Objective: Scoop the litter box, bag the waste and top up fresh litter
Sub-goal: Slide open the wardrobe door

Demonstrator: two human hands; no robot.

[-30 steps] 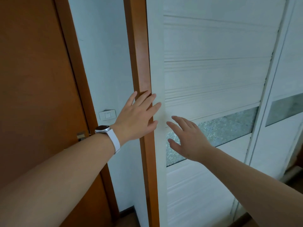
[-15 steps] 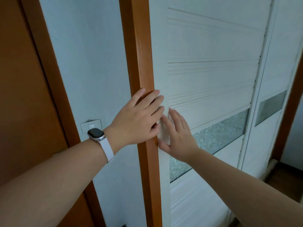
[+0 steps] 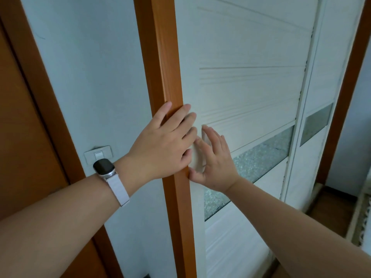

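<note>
While the left hand (image 3: pixel 160 145) lies flat on the wooden frame (image 3: pixel 166 57), the right hand (image 3: pixel 216 163) (fingers straight, gripping nothing) touches the white door (image 3: pixel 251 87).

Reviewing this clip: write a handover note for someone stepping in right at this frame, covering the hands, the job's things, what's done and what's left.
Hands: the left hand is open, lying flat across the wooden frame and the edge of the white sliding door. The right hand is open, with its fingers at the door's recessed pull, close beside the left.
Job's things: no litter box, scoop, bag or fresh litter is in view.
Done: nothing of the task shows as done; the door looks closed against the frame.
Left: probably slide the door open and find the litter box, then scoop, bag and top up.
</note>
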